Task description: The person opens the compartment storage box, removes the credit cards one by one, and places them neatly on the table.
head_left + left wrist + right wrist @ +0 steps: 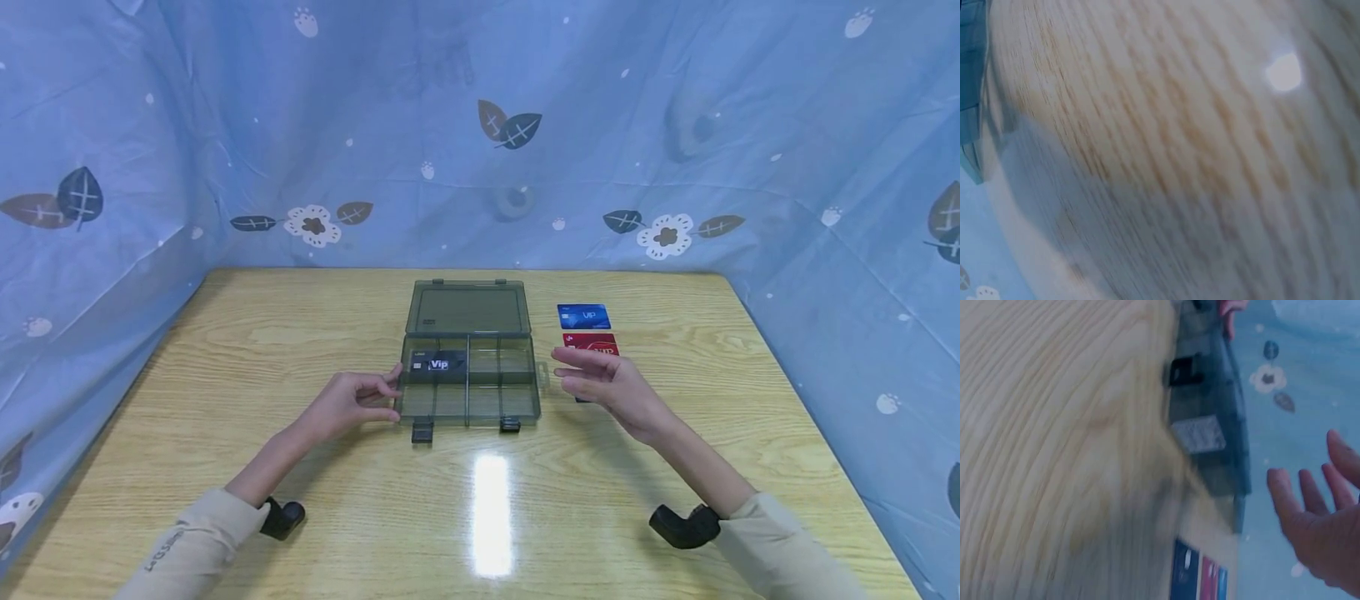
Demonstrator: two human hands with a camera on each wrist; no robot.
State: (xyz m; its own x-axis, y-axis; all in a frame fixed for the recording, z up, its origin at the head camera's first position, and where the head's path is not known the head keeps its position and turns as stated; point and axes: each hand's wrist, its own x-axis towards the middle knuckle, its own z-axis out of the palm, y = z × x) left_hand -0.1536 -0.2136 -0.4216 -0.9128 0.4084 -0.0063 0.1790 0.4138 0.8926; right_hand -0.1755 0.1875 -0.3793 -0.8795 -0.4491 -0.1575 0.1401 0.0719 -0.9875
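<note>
A translucent grey compartment box (468,421) lies on the table with its lid (472,308) laid back. A black "Vip" card (438,365) rests in its back left part. My left hand (348,407) touches the box's left side, fingers near the rim and thumb by the front corner. My right hand (611,387) hovers right of the box, fingers extended and holding nothing. Beyond and below it lie a blue VIP card (584,317), a partly covered red card (590,341) and a dark card (1184,572), mostly hidden by the hand in the head view.
Two dark latches (422,430) stick out from the box's front edge. The wooden table (360,517) is bounded at the back and sides by a blue patterned cloth (450,167). A black wrist device (686,527) is worn on each arm.
</note>
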